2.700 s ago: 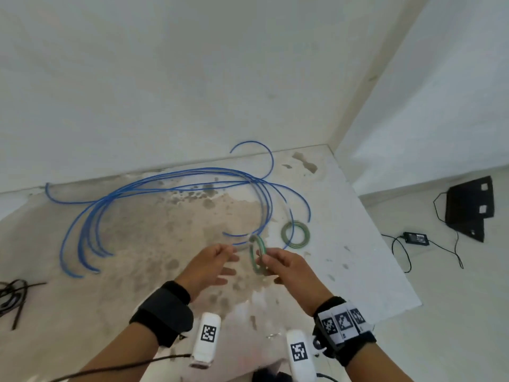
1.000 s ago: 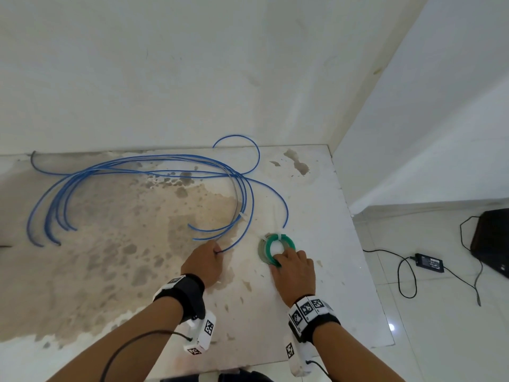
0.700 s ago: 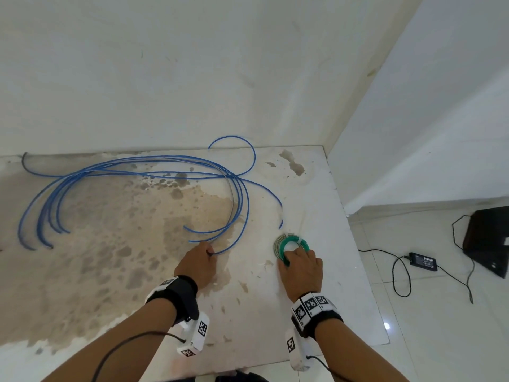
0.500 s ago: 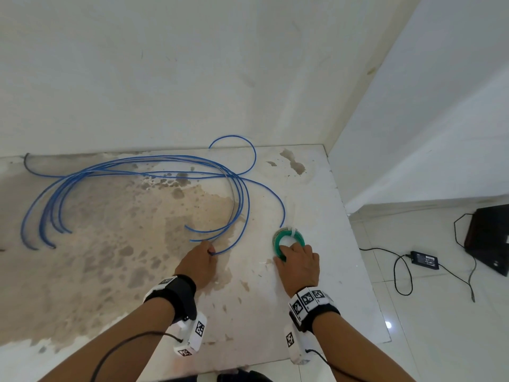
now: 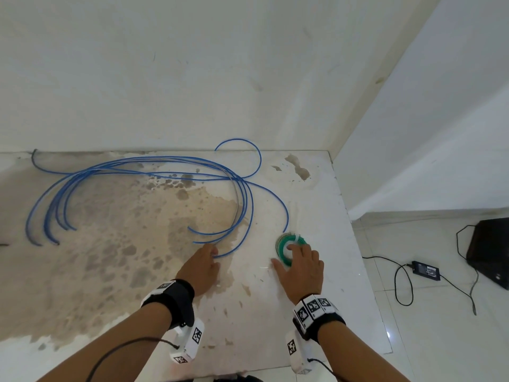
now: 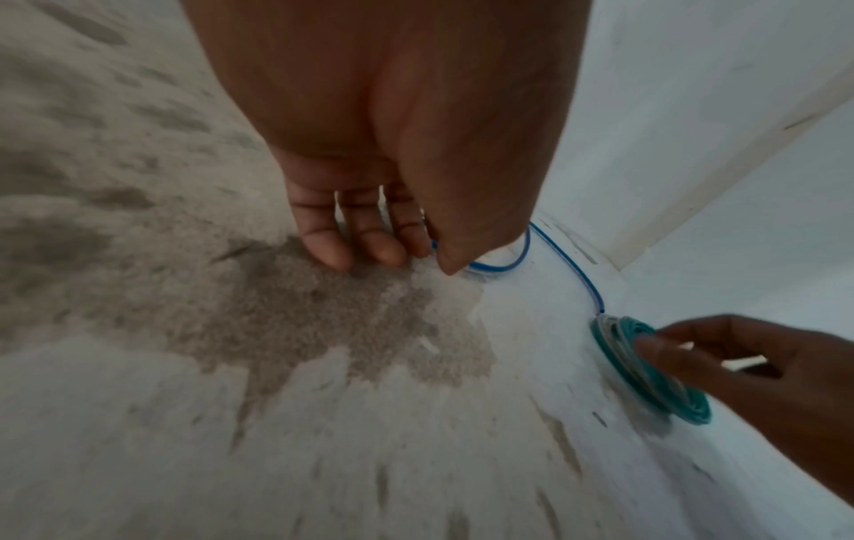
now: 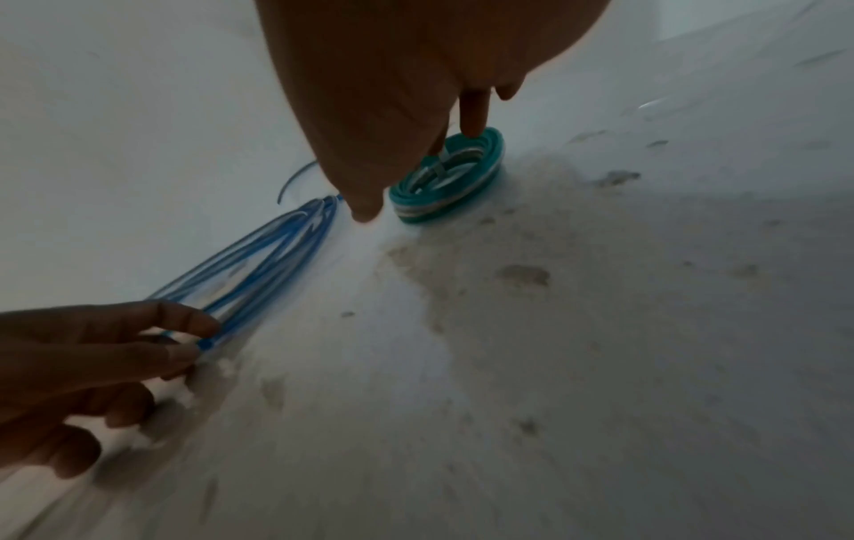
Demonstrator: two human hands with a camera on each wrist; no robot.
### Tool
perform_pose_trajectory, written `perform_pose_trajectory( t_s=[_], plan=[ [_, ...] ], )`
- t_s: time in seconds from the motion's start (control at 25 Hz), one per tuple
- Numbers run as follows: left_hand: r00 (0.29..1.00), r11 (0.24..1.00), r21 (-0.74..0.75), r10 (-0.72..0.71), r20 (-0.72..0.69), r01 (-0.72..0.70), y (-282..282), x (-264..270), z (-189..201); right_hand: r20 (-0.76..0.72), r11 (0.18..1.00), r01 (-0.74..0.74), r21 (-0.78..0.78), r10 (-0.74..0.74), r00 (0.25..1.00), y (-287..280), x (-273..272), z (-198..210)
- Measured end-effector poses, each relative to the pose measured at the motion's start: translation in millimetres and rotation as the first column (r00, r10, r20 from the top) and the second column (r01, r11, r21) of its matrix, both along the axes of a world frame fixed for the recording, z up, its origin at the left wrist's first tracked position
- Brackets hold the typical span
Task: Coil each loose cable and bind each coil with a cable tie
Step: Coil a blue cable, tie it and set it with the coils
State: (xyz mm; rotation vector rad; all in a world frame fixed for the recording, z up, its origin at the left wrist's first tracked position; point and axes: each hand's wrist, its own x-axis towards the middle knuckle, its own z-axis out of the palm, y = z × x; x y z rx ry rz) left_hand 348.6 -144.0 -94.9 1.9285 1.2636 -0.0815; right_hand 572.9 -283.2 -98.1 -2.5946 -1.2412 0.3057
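Underneath everything lies the stained white slab (image 5: pixel 115 277), pushed into the corner of two pale walls, with a tiled floor off to my right where a black box (image 5: pixel 489 250) and a power adapter (image 5: pixel 425 268) trail their thin cords. Spread over the far half of the slab is the blue cable (image 5: pixel 132 166) — long loose loops fanning out to the left and sweeping back round toward me, one end curling up against the wall.

Nearer, my left hand (image 5: pixel 201 268) sits low on the surface, thumb and forefinger closed on the near end of that blue cable, the other fingers curled down to the slab. My right hand (image 5: pixel 301 268) is spread over the green coil (image 5: pixel 281 245), which lies flat on the slab just right of the blue loops — fingers straight, one tip pressing its rim, thumb stretched out beside it. A white cable tie (image 5: pixel 294 235) is wrapped across the coil's far side.
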Motion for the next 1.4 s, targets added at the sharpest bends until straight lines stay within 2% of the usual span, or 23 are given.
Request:
perform_pose_trajectory(
  t_s=[0.12, 0.24, 0.36, 0.48, 0.6, 0.72, 0.84, 0.92, 1.08, 1.24, 1.32, 1.4],
  plan=[
    [1.000, 1.000, -0.008, -0.018, -0.010, 0.018, -1, 4, 7, -0.035, 0.993, -0.093, 0.076, 0.095, 0.995, 27, 3, 21],
    [1.000, 1.000, -0.009, 0.008, 0.011, -0.008, 0, 10, 14, -0.124, 0.972, -0.234, -0.012, 0.231, 0.965, 72, -2, 39],
    [0.993, 0.997, -0.016, 0.078, 0.094, -0.077, 3, 6, 23, -0.204, 0.958, -0.274, -0.090, 0.252, 0.946, 112, -19, 41],
    [0.978, 0.990, -0.033, 0.143, 0.154, -0.140, 7, -10, 28, -0.352, 0.974, -0.138, -0.181, 0.067, 0.933, 138, -34, 33],
    [0.959, 0.982, -0.048, 0.190, 0.209, -0.184, 17, -31, 30, -0.410, 0.972, -0.017, -0.235, -0.083, 0.908, 150, -42, 22],
    [0.950, 0.984, -0.037, 0.177, 0.258, -0.173, 36, -42, 33, -0.452, 0.979, 0.170, -0.112, -0.202, 0.868, 157, -55, 25],
    [0.928, 0.981, -0.054, 0.193, 0.318, -0.185, 63, -41, 45, -0.566, 0.917, 0.392, 0.068, -0.288, 0.772, 165, -74, 41],
    [0.921, 0.982, -0.085, 0.189, 0.342, -0.169, 83, -41, 55, -0.572, 0.903, 0.426, 0.059, -0.319, 0.756, 172, -85, 47],
    [0.923, 0.986, -0.147, 0.129, 0.364, -0.079, 118, -65, 61, -0.414, 0.892, 0.441, -0.098, -0.439, 0.797, 183, -97, 42],
    [0.949, 0.983, -0.183, 0.090, 0.301, -0.035, 139, -105, 47, -0.306, 0.900, 0.370, -0.231, -0.428, 0.850, 211, -106, 19],
    [0.957, 0.977, -0.211, 0.091, 0.276, -0.032, 141, -121, 43, -0.304, 0.861, 0.402, -0.312, -0.491, 0.816, 222, -106, 8],
    [0.953, 0.978, -0.203, 0.100, 0.286, -0.041, 143, -131, 42, -0.372, 0.849, 0.437, -0.298, -0.525, 0.766, 230, -107, 6]
  ],
)
